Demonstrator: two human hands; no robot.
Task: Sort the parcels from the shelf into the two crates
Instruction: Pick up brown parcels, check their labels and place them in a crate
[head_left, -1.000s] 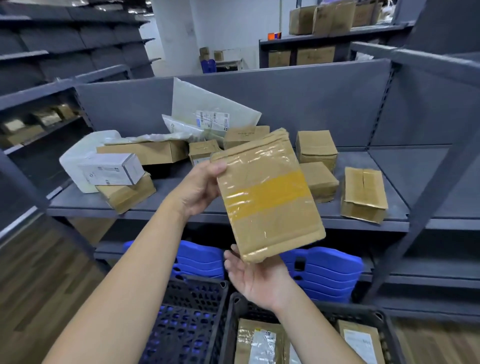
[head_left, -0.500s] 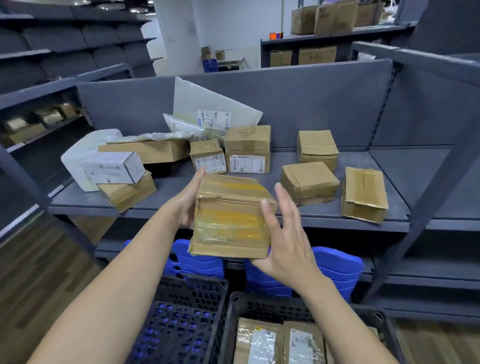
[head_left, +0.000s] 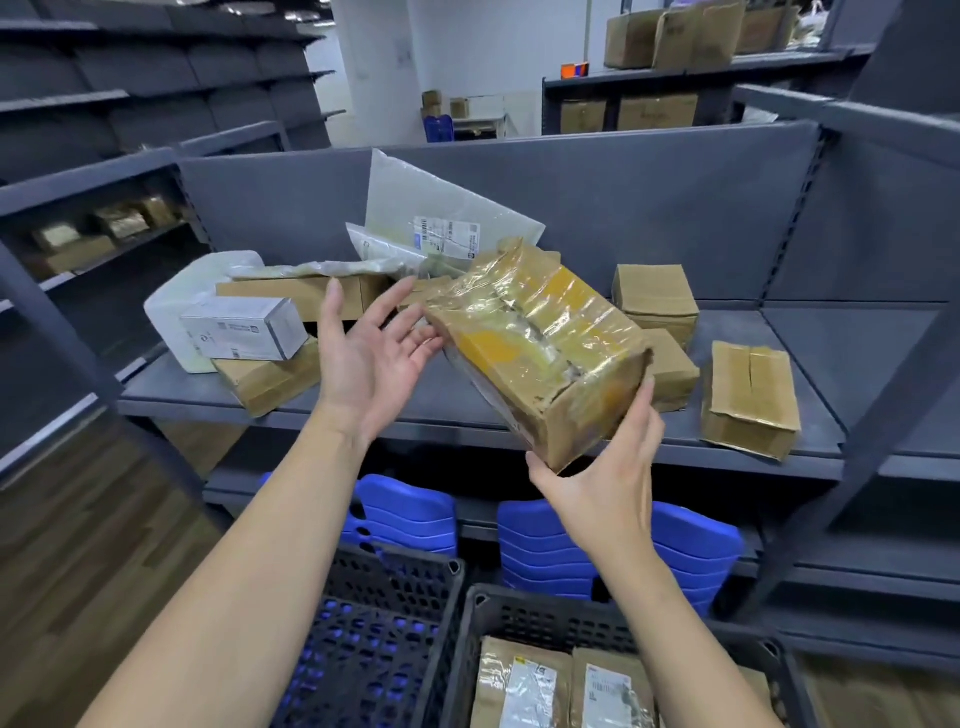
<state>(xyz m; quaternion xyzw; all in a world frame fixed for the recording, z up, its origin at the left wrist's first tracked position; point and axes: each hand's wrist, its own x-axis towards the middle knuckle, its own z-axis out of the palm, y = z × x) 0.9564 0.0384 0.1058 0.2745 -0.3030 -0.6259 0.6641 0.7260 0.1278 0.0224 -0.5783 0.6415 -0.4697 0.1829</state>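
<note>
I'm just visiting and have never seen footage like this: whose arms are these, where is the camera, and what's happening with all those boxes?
No machine here: these are a person's bare arms, filmed by one wide-angle camera worn on their head, looking forward and down. The right hand grips the lower corner of a brown taped parcel, tilted in the air. The left hand is open beside its other end. Behind, a grey shelf carries more parcels, such as a brown box, a white box and a plastic mailer. Below stand two black crates; the right crate has labelled parcels inside, the left crate sits beside it. The job is sorting shelf parcels into those crates.
</note>
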